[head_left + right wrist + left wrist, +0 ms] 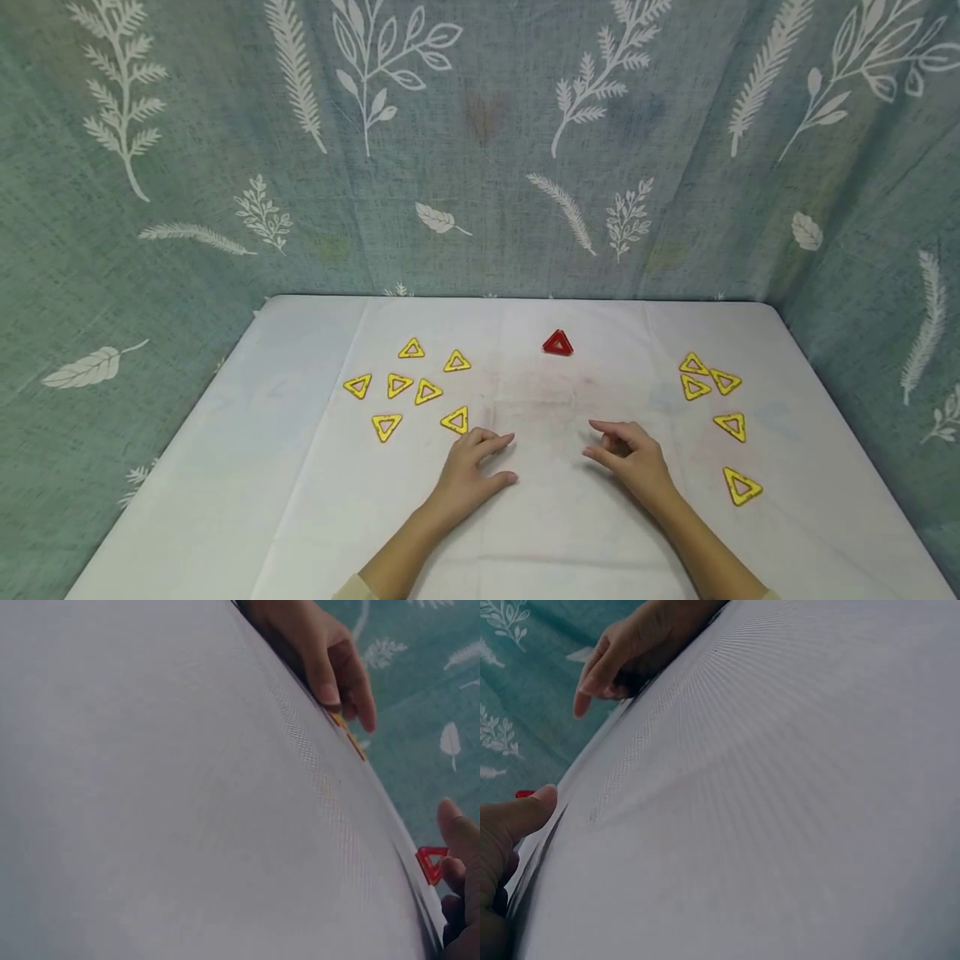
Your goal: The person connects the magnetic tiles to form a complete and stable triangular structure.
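I find my left hand (pixel 472 468) and right hand (pixel 633 458) both released, fingers loosely bent around nothing. The nearest yellow triangle (pixel 464 419) lies flat on the bench (pixel 555 525) just beyond my left knuckles; a red triangle (pixel 558 336) sits well ahead of the gap between my hands. I judge both light, stiff and slightly slippery, best pinched across opposite outer edges.
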`<state>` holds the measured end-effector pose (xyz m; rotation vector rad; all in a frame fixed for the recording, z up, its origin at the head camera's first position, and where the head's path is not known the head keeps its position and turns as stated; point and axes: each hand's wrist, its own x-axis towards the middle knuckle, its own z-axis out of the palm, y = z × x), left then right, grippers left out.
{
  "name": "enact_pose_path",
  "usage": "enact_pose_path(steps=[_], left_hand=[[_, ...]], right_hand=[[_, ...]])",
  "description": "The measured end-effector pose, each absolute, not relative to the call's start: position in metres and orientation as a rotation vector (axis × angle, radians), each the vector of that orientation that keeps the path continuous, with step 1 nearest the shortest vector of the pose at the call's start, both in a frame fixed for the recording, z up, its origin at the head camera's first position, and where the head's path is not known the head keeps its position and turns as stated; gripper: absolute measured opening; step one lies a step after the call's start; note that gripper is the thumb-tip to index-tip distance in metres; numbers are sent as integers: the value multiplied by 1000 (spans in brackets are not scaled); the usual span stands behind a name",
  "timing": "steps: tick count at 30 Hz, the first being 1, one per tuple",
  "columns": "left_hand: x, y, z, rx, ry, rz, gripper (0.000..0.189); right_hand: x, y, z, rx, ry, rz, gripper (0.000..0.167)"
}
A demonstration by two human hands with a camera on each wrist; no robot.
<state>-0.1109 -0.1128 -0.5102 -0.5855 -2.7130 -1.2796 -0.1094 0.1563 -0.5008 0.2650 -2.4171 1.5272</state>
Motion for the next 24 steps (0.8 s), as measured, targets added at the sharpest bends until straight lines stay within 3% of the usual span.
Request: enact_pose_path(steps=[5, 13, 24], left_hand=[[-103, -129, -512, -569, -2686, -1312, 47], [-94, -152, -513, -461, -2686, -1364, 37], [-91, -173, -515, -164, -2659, -1267, 44]], right_hand=[[-90, 161, -479, 311, -2422, 1484, 35], [-78, 187, -503, 183, -2363, 1535, 24], [-49, 226, -514, 77, -2386, 1476, 21]])
